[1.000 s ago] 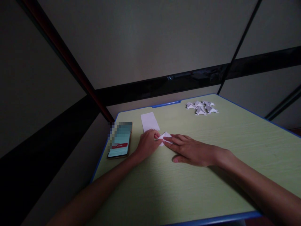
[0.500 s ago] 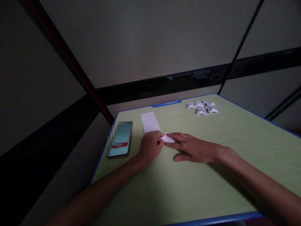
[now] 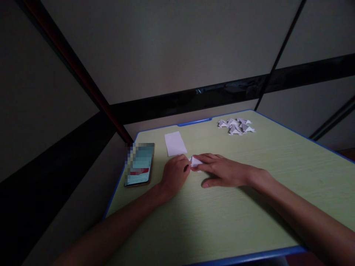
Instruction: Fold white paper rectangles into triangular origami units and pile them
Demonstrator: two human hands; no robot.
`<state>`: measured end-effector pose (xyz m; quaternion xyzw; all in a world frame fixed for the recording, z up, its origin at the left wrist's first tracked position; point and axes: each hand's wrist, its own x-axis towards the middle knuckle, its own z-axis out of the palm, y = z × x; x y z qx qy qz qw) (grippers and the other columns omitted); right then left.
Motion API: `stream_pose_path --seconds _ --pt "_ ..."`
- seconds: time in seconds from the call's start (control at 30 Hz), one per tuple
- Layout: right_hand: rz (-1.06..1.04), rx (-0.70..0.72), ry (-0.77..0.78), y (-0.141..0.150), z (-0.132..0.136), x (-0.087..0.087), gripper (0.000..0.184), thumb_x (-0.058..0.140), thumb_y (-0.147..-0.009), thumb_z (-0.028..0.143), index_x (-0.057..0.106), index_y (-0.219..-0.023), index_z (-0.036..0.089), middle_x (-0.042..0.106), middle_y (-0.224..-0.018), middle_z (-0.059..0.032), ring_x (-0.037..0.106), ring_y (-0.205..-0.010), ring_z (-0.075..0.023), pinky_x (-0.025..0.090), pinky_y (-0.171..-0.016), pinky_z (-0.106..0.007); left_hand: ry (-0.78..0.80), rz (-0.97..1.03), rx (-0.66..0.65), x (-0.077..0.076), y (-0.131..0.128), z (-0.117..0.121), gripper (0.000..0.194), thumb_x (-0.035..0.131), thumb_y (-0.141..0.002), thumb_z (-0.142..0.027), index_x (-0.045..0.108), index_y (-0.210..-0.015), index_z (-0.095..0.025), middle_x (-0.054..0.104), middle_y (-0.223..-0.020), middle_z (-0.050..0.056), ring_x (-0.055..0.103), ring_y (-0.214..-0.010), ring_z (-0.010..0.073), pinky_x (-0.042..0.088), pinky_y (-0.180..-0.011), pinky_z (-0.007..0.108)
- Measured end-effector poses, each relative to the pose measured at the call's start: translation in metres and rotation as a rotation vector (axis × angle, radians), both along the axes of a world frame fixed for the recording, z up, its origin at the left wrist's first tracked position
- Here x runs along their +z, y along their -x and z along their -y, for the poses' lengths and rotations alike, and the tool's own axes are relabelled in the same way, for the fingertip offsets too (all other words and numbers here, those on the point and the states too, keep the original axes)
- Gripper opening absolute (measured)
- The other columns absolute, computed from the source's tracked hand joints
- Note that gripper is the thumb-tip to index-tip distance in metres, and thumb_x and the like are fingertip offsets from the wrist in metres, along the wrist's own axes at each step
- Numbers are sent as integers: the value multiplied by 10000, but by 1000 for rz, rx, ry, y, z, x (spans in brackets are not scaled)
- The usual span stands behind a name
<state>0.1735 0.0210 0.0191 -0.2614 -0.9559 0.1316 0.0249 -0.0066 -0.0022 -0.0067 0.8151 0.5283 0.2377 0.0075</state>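
Note:
Between my two hands lies a small folded piece of white paper (image 3: 195,162) on the table. My left hand (image 3: 176,173) is closed, its thumb and forefinger pinching the paper's left end. With fingers stretched out, my right hand (image 3: 222,170) lies flat over the right part of the paper, its fingertips pressing on it and its thumb apart on the table. Fingers cover much of the folded paper. Just beyond my left hand lies a flat sheet of white paper (image 3: 175,143).
A phone (image 3: 140,166) with a lit screen lies left of my left hand. Several folded white paper figures (image 3: 235,126) sit grouped at the table's far right. The pale green table (image 3: 222,225) has a blue edge and stands against panelled walls.
My right hand's fingertips have shifted slightly left along the folded paper, towards my left hand. My left hand keeps its pinch. The whole view has shifted a little.

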Motion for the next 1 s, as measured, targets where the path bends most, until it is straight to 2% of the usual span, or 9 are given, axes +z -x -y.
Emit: stream_pose_path --seconds 0.17,0.37,0.43,0.57,0.73,0.83,1.0 --pt "-4 4 3 1 -2 -1 552 464 -713 505 439 -1173 201 252 -1339 -134 236 -1211 -270 239 -950 -432 1 35 -13 -2 0 -1 105 526 -676 -87 602 -632 -145 588 -688 21 531 -675 146 415 -645 268" --pt "-34 31 39 -4 -7 -5 563 462 -712 513 420 -1191 221 239 -1347 -118 221 -1223 -256 220 -964 -419 100 355 -153 0 7 -9 139 534 -642 -11 622 -646 -118 602 -758 46 555 -713 122 442 -676 234" --pt "-62 49 52 -6 -9 -7 548 483 -708 495 429 -1184 229 270 -1336 -109 239 -1218 -242 230 -961 -411 150 386 -207 1 9 -10 150 531 -650 -12 633 -678 -119 605 -794 55 560 -756 125 445 -703 237" --pt "-139 90 84 -8 -14 -7 469 538 -706 404 486 -1126 201 387 -1272 -95 287 -1201 -207 263 -954 -380 170 314 -258 1 11 -9 136 533 -687 -72 646 -734 -132 605 -842 64 551 -818 140 439 -743 262" --pt "-232 134 120 -8 -17 -4 369 556 -716 289 529 -1051 137 535 -1113 -97 358 -1156 -171 301 -943 -342 48 130 -282 -1 10 -6 187 460 -767 -154 637 -826 -164 585 -995 69 509 -936 156 405 -824 316" --pt "-263 145 122 -8 -18 -4 350 555 -719 271 533 -1042 140 550 -1087 -91 380 -1137 -166 307 -939 -339 18 35 -328 2 11 -4 223 414 -796 -173 622 -877 -163 570 -1062 71 489 -982 158 390 -856 325" --pt "-257 141 117 -10 -18 -6 358 548 -725 275 529 -1058 145 504 -1157 -105 367 -1149 -177 305 -937 -354 4 -40 -374 4 14 -5 238 397 -805 -181 594 -940 -185 571 -1075 55 492 -1002 153 387 -863 330"
